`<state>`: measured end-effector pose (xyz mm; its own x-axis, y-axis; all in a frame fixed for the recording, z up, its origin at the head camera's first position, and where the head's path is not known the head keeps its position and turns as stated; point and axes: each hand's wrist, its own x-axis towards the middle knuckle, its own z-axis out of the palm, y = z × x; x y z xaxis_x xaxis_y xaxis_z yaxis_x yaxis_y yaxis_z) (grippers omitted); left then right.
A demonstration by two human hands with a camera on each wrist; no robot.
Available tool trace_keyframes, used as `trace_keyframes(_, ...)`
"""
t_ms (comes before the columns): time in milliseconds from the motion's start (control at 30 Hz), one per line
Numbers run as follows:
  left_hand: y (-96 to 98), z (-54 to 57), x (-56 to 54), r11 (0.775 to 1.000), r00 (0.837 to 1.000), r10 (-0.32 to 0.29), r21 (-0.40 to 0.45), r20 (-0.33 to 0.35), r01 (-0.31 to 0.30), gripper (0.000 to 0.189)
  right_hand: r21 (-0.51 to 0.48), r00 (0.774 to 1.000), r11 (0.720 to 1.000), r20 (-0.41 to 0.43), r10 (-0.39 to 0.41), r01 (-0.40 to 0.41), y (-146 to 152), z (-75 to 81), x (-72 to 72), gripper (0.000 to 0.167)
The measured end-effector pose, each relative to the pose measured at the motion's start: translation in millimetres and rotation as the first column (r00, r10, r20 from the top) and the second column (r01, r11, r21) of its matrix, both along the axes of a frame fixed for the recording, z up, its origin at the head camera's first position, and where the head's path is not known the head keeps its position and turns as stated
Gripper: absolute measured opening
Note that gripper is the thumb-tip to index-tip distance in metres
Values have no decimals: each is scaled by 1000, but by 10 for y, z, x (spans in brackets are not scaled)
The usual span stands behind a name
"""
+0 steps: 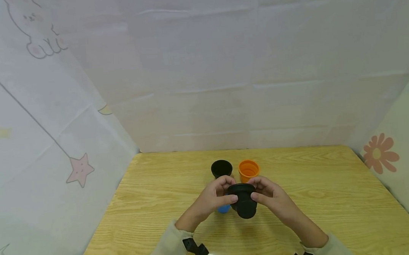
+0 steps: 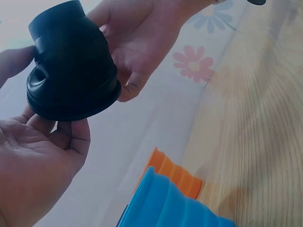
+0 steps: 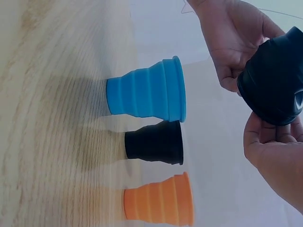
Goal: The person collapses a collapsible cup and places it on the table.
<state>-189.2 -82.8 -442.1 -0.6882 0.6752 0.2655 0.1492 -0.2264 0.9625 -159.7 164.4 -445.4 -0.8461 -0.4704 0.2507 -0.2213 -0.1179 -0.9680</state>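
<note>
A black collapsible cup (image 1: 246,208) is held up off the table between both hands, its wide rim up and its narrow base tilted toward me. My left hand (image 1: 212,201) grips its left side, thumb on the near wall and fingers at the rim. On the opposite side my right hand (image 1: 274,200) grips it the same way. A dent shows in the wall of this black cup (image 2: 71,66) in the left wrist view. Just beyond stands a blue collapsible cup (image 3: 147,92), mostly hidden by the left hand and held cup in the head view.
Farther back, a second black cup (image 1: 221,168) and an orange cup (image 1: 249,169) stand upright side by side on the wooden table (image 1: 153,206). A pale printed cloth (image 1: 202,85) hangs behind the table and along both sides.
</note>
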Motion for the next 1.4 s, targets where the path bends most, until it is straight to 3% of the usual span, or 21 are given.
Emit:
trace_keyframes(367, 37, -18, -6, 999, 998, 28, -44, 51, -25, 35, -43, 994, 995, 60, 91, -89, -9, -1, -33, 17)
trace_keyframes(733, 30, 6, 22, 998, 993, 51, 25, 102, -54, 49, -93, 984, 983, 63, 167, -160, 23, 59, -66, 28)
trace_keyframes(1033, 43, 12, 9, 998, 991, 59, -3, 121, -59, 36, -56, 980, 983, 87, 180, -175, 6, 74, -79, 31)
trace_keyframes(1400, 30, 51, 13, 996, 993, 73, -64, 94, -67, 22, 11, 984, 987, 82, 156, -157, -39, 124, -54, 35)
